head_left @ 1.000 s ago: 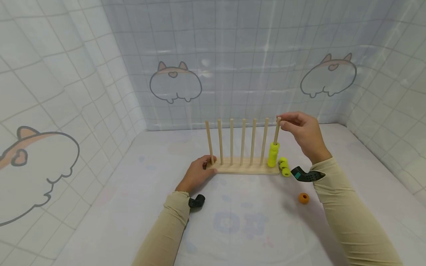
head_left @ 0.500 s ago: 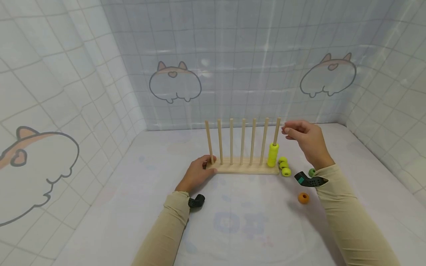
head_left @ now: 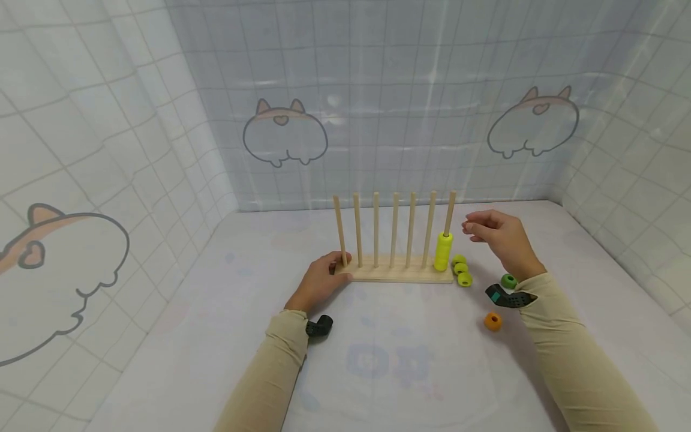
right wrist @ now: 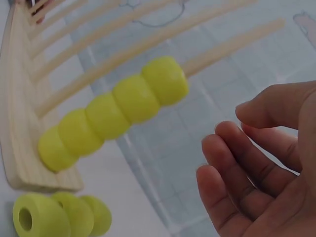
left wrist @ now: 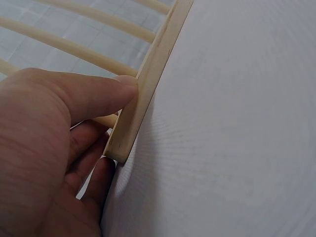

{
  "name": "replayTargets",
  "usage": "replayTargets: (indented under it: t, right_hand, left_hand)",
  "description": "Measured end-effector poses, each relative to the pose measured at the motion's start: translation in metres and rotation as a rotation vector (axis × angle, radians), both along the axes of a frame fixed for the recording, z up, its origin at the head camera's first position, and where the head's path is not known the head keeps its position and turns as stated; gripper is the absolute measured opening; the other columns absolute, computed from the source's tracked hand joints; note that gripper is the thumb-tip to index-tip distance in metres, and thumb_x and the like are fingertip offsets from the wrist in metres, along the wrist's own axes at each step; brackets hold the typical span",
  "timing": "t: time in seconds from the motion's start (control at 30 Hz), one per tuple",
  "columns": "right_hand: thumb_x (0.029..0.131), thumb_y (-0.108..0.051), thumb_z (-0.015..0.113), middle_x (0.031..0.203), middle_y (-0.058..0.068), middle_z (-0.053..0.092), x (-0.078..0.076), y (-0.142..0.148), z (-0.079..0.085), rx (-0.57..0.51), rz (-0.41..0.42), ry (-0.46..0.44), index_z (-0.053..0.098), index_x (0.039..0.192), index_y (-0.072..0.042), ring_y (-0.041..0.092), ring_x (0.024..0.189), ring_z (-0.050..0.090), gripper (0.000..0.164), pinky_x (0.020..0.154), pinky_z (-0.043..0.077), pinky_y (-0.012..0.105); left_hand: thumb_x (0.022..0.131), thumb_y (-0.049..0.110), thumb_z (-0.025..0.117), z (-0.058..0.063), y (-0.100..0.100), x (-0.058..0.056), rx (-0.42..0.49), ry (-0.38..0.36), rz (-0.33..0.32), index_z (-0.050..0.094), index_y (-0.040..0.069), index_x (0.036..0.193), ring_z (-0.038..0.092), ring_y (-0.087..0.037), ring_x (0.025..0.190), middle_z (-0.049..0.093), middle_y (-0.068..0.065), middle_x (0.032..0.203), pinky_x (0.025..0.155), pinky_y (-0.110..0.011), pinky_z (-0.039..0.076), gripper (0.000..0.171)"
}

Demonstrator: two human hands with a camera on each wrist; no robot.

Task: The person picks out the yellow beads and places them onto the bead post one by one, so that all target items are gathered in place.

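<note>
A wooden peg rack (head_left: 396, 275) stands on the table with a row of upright pegs on a flat base. My left hand (head_left: 317, 283) grips the rack's left end. In the left wrist view its thumb (left wrist: 106, 94) presses the base edge, with the other fingers behind and around the end. Several yellow beads (right wrist: 111, 113) are stacked on the rightmost peg (head_left: 450, 213), whose upper part is bare. Right of that peg, apart from it, hangs my right hand (head_left: 501, 237), its fingers loosely curled around nothing.
Three loose yellow-green beads (head_left: 461, 270) lie in a line against the base's right end. A green bead (head_left: 508, 281) rests near the right wrist, and an orange bead (head_left: 493, 321) sits nearer the front. Patterned tile-print sheeting (head_left: 399, 120) rises behind and at both sides.
My right hand has moved away from the rightmost peg's top, going right and down. The top bead has settled onto the stack. The green bead has come into view. My left hand stays put.
</note>
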State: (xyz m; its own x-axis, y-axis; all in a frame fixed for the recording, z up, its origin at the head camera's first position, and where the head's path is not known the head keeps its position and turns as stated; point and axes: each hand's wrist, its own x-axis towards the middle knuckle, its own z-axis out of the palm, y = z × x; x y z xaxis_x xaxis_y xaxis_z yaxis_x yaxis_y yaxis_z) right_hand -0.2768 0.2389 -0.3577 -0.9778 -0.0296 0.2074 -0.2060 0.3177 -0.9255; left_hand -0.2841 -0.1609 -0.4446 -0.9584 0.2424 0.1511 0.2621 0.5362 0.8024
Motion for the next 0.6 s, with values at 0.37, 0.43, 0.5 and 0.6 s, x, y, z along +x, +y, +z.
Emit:
replayTargets:
  t: [0.37, 0.43, 0.5, 0.6]
  right_hand:
    - [0.099, -0.031, 0.065, 0.129, 0.021, 0.061, -0.009, 0.011, -0.018, 0.062, 0.075, -0.137, 0.056, 0.132, 0.002, 0.028, 0.113, 0.062, 0.048, 0.095, 0.052, 0.04]
    - [0.099, -0.032, 0.064, 0.133, 0.022, 0.058, -0.01, 0.013, -0.02, 0.089, 0.086, -0.171, 0.055, 0.134, 0.001, 0.03, 0.115, 0.06, 0.049, 0.097, 0.05, 0.043]
    - [0.1, -0.032, 0.064, 0.134, 0.021, 0.057, -0.011, 0.014, -0.021, 0.11, 0.085, -0.194, 0.054, 0.136, 0.001, 0.03, 0.116, 0.058, 0.05, 0.098, 0.05, 0.044]
    - [0.1, -0.032, 0.064, 0.134, 0.019, 0.058, -0.013, 0.016, -0.025, 0.145, 0.079, -0.222, 0.054, 0.137, 0.001, 0.029, 0.116, 0.057, 0.051, 0.098, 0.049, 0.046]
  left_hand:
    - [0.09, 0.02, 0.075, 0.0, 0.0, 0.0, 0.011, -0.007, 0.002, 0.065, 0.017, 0.126, 0.06, -0.023, 0.112, 0.063, -0.003, 0.13, 0.1, -0.043, 0.045, 0.037]
    - [0.09, 0.019, 0.075, 0.0, 0.0, 0.0, 0.012, -0.009, 0.001, 0.065, 0.017, 0.126, 0.06, -0.024, 0.112, 0.063, -0.003, 0.129, 0.1, -0.043, 0.045, 0.037]
    - [0.09, 0.019, 0.075, 0.0, 0.0, 0.0, 0.01, -0.007, 0.0, 0.065, 0.017, 0.126, 0.06, -0.024, 0.113, 0.063, -0.003, 0.13, 0.1, -0.043, 0.045, 0.037]
    - [0.09, 0.018, 0.075, 0.0, 0.0, 0.0, 0.01, -0.005, -0.001, 0.065, 0.017, 0.126, 0.06, -0.024, 0.113, 0.063, -0.003, 0.13, 0.1, -0.043, 0.045, 0.037]
